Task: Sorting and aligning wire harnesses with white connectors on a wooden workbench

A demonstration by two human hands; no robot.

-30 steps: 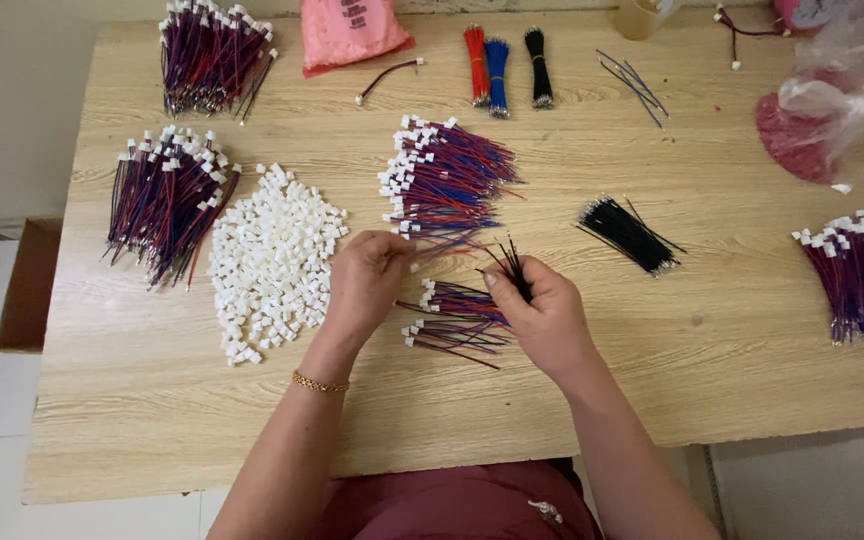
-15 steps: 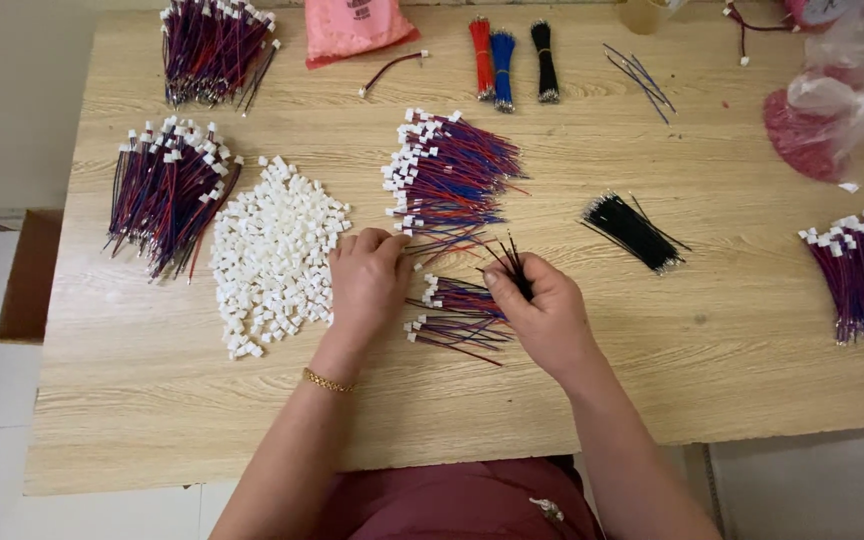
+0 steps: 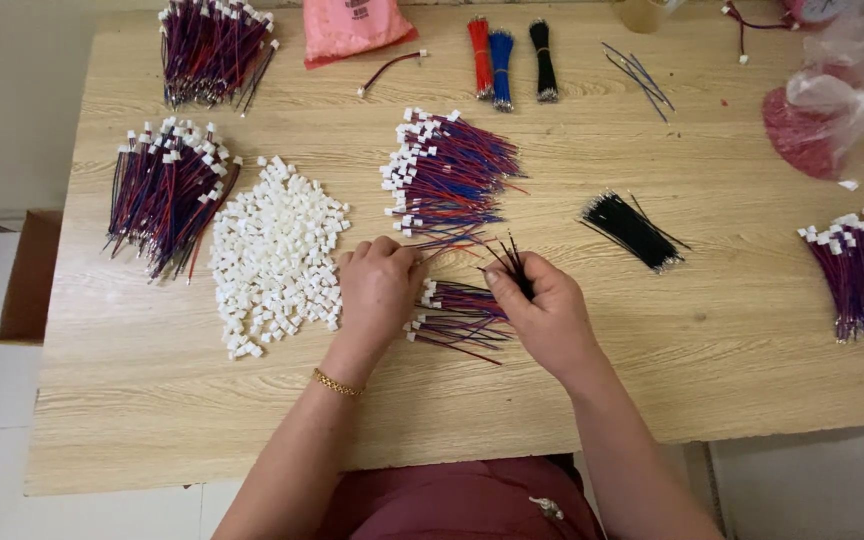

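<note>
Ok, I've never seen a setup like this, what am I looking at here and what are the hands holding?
No machine here: a person works with two bare hands, filmed by a camera on their head looking down at a wooden table. The left hand, with a gold bracelet at the wrist, pinches the tips of red and blue wires from the bundle above. The right hand has a grip on a few thin black wires. Between them lies a small bundle with white connectors. Left of that sits a pile of loose white connectors; more black wires lie to the right.
</note>
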